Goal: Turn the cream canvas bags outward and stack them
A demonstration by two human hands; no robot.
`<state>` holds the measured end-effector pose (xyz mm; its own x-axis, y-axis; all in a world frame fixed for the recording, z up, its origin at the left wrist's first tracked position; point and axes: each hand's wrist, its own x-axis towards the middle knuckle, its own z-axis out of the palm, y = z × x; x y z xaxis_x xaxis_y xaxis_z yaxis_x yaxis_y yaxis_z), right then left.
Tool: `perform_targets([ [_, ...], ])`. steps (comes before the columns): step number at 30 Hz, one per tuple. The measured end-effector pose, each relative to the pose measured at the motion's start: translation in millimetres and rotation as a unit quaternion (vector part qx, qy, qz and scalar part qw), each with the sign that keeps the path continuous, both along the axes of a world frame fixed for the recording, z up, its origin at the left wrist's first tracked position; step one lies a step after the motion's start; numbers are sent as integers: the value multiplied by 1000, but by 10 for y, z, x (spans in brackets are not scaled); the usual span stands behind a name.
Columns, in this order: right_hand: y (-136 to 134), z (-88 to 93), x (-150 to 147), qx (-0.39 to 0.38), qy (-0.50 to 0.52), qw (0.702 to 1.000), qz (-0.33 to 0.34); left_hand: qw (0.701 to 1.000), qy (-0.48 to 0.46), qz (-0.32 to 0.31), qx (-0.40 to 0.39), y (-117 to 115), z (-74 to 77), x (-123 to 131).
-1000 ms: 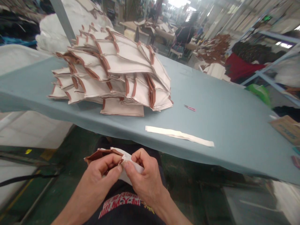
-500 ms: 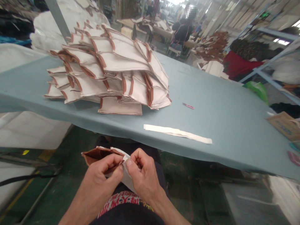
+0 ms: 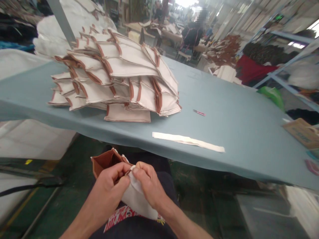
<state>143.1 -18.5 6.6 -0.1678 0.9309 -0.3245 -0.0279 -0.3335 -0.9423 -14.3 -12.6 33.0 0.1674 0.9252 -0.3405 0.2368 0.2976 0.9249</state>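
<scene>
Over my lap I hold a white fabric pouch [image 3: 134, 196] with a brown lining and brown trim. Its brown inside gapes open at the left. My left hand [image 3: 109, 186] pinches the edge between thumb and fingers. Close against it, my right hand [image 3: 147, 182] grips the same edge, thumb on top of the white cloth. The exact spot between the fingertips is partly hidden. On the table in front of me is a big pile of similar white pieces with brown edging [image 3: 134, 66].
A blue-green cloth covers the table [image 3: 236, 126]. On it lie a white fabric strip [image 3: 188, 141] and a small pink-handled tool [image 3: 199, 113]. A cardboard box [image 3: 301, 132] stands at the right end. Farther back, a person [image 3: 191, 36] sits among other tables.
The pouch has tilted, so its brown inside shows wider and more white cloth hangs below my hands. My right hand has shifted slightly left and down. Things on the table stay put.
</scene>
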Motion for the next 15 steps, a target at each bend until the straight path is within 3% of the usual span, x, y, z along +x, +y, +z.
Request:
perform_targets([
  [5, -88, 204, 41, 60, -73, 996, -1, 996, -72, -42, -41, 73, 114, -226],
  [9, -161, 369, 103, 65, -137, 988, 35, 993, -92, -65, -46, 97, 246, -297],
  [15, -159, 460, 74, 66, -180, 981, 40, 987, -116, -102, -35, 94, 210, -352],
])
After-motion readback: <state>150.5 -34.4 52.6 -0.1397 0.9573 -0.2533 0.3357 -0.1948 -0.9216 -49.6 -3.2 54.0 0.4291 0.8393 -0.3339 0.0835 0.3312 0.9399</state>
